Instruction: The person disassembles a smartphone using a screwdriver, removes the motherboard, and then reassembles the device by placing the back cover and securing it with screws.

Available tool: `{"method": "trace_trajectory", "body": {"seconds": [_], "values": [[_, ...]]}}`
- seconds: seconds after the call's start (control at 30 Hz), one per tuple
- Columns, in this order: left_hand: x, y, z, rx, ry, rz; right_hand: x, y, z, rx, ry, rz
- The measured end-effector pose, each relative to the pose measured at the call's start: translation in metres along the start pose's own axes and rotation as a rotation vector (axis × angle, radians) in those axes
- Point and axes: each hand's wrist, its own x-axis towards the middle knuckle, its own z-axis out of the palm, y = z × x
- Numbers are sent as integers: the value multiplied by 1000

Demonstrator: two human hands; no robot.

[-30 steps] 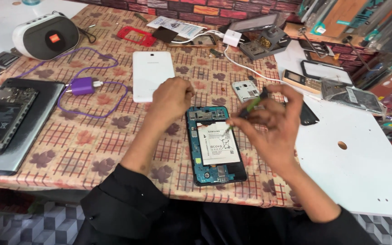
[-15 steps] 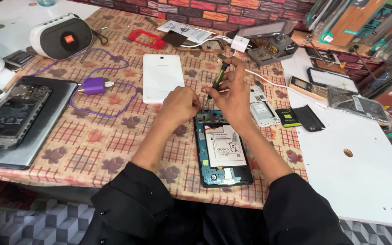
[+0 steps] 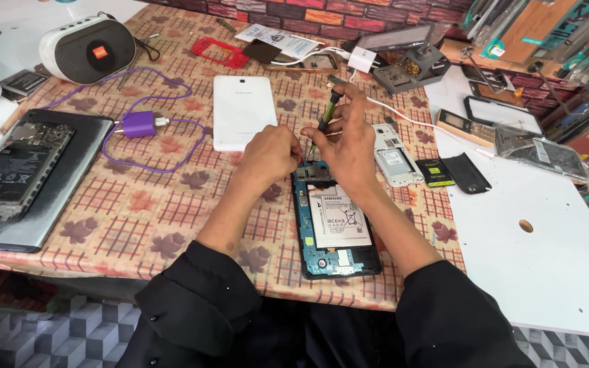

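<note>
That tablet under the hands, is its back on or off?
Off. The tablet lies face down with its white battery and blue frame bare; a white back cover lies apart on the tablecloth.

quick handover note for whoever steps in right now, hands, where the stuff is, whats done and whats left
Right hand: holds a green-handled screwdriver upright, tip down at the top edge of the opened tablet.
Left hand: rests on the tablet's upper left corner, steadying it; holds nothing that shows.
Things: the tablet lies face down on the patterned tablecloth, battery and board exposed. Its white back cover lies apart, behind the left hand.
Done: back cover is off.
Left: work at the top edge is under way; whether any screws are out cannot be told. Battery is in place.
</note>
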Motion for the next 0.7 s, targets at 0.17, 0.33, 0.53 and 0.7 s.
{"method": "trace_trajectory", "body": {"seconds": [0.17, 0.33, 0.53, 0.7], "values": [[1, 1, 0, 17, 2, -5, -1, 1, 0, 2, -8, -21], [1, 1, 0, 20, -2, -8, -2, 1, 3, -85, 9, -36], [2, 0, -2, 16, -29, -41, -6, 0, 10, -94, 47, 11], [1, 1, -5, 2, -32, -41, -2, 4, 9, 47, -59, -54]]}}
